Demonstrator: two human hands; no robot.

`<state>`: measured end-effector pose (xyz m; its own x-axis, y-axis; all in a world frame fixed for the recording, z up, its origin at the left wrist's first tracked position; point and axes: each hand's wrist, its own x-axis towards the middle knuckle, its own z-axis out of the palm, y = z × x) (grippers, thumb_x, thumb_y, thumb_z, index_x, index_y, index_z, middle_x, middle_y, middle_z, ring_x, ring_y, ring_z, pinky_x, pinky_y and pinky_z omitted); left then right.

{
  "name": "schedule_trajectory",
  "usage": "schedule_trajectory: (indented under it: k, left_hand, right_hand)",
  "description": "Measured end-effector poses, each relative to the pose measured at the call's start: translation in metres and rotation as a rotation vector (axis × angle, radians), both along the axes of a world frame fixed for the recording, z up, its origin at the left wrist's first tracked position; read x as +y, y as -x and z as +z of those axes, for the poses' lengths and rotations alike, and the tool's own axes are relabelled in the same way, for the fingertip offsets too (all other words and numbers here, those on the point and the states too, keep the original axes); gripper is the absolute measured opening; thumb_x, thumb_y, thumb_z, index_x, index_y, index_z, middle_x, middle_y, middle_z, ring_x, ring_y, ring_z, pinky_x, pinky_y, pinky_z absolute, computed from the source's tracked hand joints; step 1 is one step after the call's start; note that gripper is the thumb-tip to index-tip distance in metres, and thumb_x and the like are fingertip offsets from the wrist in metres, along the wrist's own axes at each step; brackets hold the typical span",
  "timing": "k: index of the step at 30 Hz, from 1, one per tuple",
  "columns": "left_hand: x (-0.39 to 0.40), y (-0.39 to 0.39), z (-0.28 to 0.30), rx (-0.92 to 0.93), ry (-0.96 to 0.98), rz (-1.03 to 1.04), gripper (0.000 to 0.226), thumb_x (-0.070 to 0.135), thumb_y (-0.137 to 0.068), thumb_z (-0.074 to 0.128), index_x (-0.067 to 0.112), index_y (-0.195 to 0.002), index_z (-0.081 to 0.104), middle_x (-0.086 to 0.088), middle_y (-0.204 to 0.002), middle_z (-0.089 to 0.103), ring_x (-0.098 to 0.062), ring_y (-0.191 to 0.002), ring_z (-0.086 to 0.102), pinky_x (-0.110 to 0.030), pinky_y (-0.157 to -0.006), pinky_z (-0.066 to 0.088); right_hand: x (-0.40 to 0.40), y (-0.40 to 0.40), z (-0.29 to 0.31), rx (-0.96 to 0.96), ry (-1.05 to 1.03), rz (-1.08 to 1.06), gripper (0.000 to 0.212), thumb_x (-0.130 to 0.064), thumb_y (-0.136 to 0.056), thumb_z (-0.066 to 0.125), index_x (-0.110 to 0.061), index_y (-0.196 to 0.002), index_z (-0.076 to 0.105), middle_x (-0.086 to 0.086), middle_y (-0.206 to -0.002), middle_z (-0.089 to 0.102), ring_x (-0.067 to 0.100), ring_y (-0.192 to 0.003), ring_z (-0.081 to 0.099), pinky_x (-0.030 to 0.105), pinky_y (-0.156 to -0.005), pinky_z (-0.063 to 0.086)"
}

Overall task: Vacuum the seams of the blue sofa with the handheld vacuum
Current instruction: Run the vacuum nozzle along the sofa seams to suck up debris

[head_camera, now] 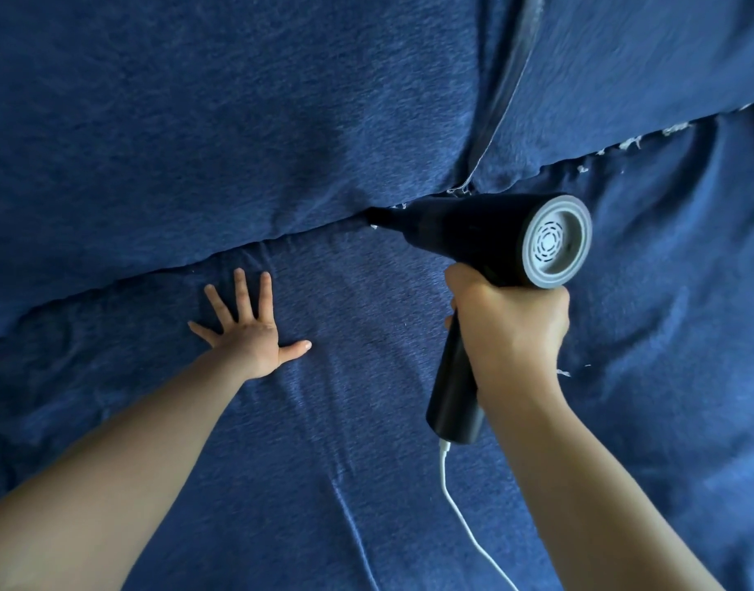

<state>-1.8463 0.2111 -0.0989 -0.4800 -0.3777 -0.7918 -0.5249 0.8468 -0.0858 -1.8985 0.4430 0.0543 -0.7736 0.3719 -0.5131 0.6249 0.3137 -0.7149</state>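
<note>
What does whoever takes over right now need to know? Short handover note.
Left hand: open, flat on the blue fabric sofa seat cushion, just below the seam.
Right hand: gripping the handle of the black handheld vacuum with grey rear cap; its white cord trails down.
Nozzle tip sits in the horizontal seam, near the vertical back-cushion seam.
Left: white lint along the seam to the right.

Handheld vacuum nosed into the blue sofa's seam

At centre frame the right hand (509, 330) grips the black handheld vacuum (486, 236) by its handle, nozzle tip pushed into the seam (239, 249) between seat and back cushions. The left hand (249, 334) lies flat, fingers (239, 287) spread, on the blue sofa (153, 121) left of centre. A white cord (456, 505) trails toward the bottom edge; pale lint (631, 142) dots the seam at upper right.
</note>
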Motion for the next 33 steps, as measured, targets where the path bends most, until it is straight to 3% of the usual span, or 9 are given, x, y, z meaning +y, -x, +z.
schedule_trajectory:
  k: [8, 12, 21, 30, 33]
  left_hand:
    - [0.012, 0.031, 0.000, 0.133, -0.085, -0.144, 0.111, 0.081, -0.078, 0.039, 0.032, -0.141, -0.039, 0.002, -0.144, -0.050, -0.038, -0.138, -0.035, -0.077, -0.105, -0.002]
    - [0.039, 0.058, 0.000, 0.128, -0.138, -0.119, 0.109, 0.084, -0.075, 0.037, 0.038, -0.140, -0.038, 0.002, -0.146, -0.048, -0.043, -0.136, -0.035, -0.078, -0.103, -0.003]
    - [0.046, 0.066, -0.004, 0.049, -0.080, -0.103, 0.121, 0.088, -0.068, 0.043, 0.038, -0.134, -0.046, 0.001, -0.139, -0.056, -0.047, -0.134, -0.037, -0.080, -0.101, 0.001]
    - [0.048, 0.067, -0.005, 0.033, -0.052, -0.099, 0.123, 0.089, -0.066, 0.043, 0.037, -0.132, -0.047, 0.000, -0.139, -0.055, -0.048, -0.134, -0.036, -0.080, -0.101, 0.002]
    - [0.049, 0.067, -0.007, 0.035, -0.048, -0.106, 0.124, 0.090, -0.065, 0.042, 0.037, -0.132, -0.048, -0.001, -0.139, -0.055, -0.048, -0.134, -0.036, -0.080, -0.101, 0.002]
  right_hand:
    - [0.017, -0.009, -0.005, 0.017, 0.032, -0.019, 0.035, -0.037, -0.051, 0.068, -0.007, -0.069, 0.066, 0.009, -0.065, 0.071, 0.040, -0.076, 0.071, 0.055, -0.074, 0.061]
    - [0.022, -0.009, -0.009, 0.018, 0.035, -0.008, 0.036, -0.037, -0.052, 0.067, -0.006, -0.071, 0.067, 0.009, -0.066, 0.071, 0.039, -0.077, 0.071, 0.055, -0.076, 0.061]
    - [0.026, 0.009, -0.009, -0.001, 0.021, -0.041, 0.034, -0.037, -0.059, 0.071, -0.007, -0.075, 0.068, 0.009, -0.072, 0.072, 0.036, -0.077, 0.072, 0.048, -0.074, 0.063]
    - [0.033, 0.019, -0.012, 0.012, 0.014, -0.092, 0.040, -0.039, -0.051, 0.068, -0.009, -0.077, 0.070, 0.008, -0.072, 0.072, 0.036, -0.076, 0.073, 0.051, -0.075, 0.063]
    - [0.029, 0.025, -0.012, 0.021, 0.011, -0.064, 0.032, -0.038, -0.055, 0.068, -0.011, -0.072, 0.068, 0.006, -0.069, 0.071, 0.034, -0.073, 0.073, 0.049, -0.075, 0.063]
